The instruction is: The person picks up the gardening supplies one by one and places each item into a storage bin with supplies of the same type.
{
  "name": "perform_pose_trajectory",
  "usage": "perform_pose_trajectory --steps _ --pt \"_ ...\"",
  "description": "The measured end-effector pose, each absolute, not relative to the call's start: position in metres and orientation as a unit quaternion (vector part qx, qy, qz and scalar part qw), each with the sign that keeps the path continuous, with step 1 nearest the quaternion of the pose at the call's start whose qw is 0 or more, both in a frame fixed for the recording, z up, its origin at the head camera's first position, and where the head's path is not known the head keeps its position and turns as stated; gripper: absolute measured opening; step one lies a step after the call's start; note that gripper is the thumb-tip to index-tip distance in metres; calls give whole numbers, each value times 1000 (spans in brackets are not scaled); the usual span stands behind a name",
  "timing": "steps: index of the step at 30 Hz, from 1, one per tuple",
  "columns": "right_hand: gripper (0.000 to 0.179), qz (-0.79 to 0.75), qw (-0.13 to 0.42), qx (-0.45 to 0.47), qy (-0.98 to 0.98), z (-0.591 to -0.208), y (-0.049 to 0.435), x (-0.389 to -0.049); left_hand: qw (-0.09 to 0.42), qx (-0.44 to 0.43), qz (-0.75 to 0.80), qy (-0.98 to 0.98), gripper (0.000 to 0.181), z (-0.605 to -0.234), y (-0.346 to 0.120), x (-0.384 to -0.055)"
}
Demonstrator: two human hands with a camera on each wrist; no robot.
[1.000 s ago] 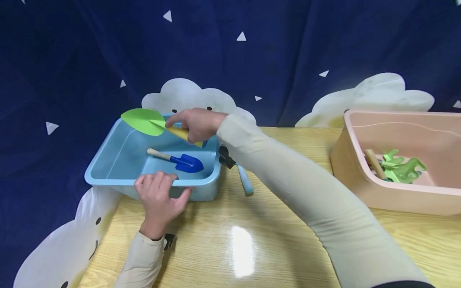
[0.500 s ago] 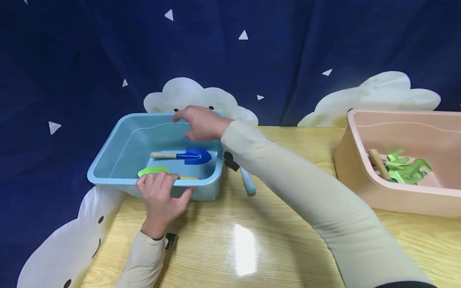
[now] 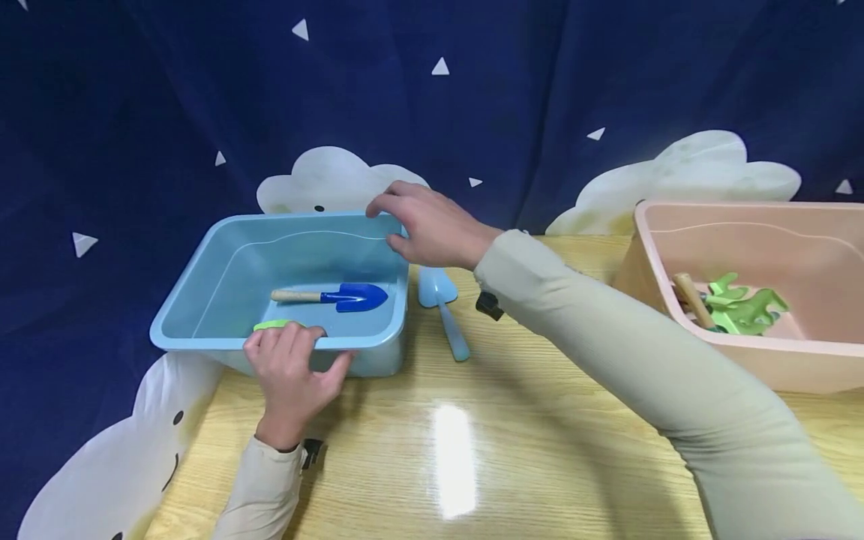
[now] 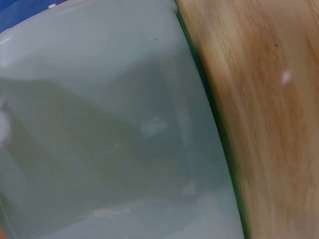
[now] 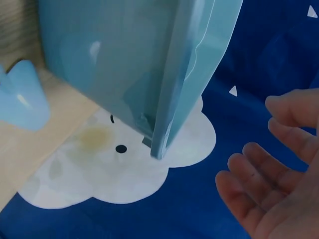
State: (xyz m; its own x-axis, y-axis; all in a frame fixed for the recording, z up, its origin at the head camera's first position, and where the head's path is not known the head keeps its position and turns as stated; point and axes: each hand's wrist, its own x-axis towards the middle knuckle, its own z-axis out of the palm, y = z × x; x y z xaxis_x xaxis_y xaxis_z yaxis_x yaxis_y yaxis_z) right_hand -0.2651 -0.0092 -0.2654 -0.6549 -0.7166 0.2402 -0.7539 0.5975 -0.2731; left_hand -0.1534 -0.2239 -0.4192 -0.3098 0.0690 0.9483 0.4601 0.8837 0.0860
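My left hand point(image 3: 290, 375) grips the front rim of the blue plastic tub point(image 3: 223, 343), fingers over the edge and thumb outside. In the left wrist view the tub's pale outer wall point(image 4: 119, 124) fills most of the picture. A hand trowel point(image 3: 358, 298) with a blue blade and wooden handle lies on the tub floor. Behind my left fingers a sliver of a green trowel blade point(image 3: 271, 324) shows; its yellow handle is hidden. Over the tub's back right corner my right hand point(image 3: 432, 225) hangs with loosely bent fingers, holding nothing.
On the wooden table point(image 3: 526, 450), right of the blue tub, lies a light blue trowel point(image 3: 448, 322). A pink tub point(image 3: 776, 367) stands at the far right, holding green tools point(image 3: 749, 307) and a wooden handle point(image 3: 691, 300). A dark blue curtain point(image 3: 526, 90) hangs behind.
My right hand let go of the green trowel, which dropped behind the tub's front wall, then moved right. The blue trowel in the tub shifted and turned. My left hand keeps its grip.
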Motion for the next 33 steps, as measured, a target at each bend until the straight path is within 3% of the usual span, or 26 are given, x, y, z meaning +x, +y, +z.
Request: perform_pose_trajectory --steps 17,33 --pt "36 191 82 411 -887 -274 34 -223 572 -167 -175 -784 42 -417 -225 -155" --pt "34 177 18 358 -917 -326 64 -209 563 -168 -175 -790 41 -419 -223 -153"
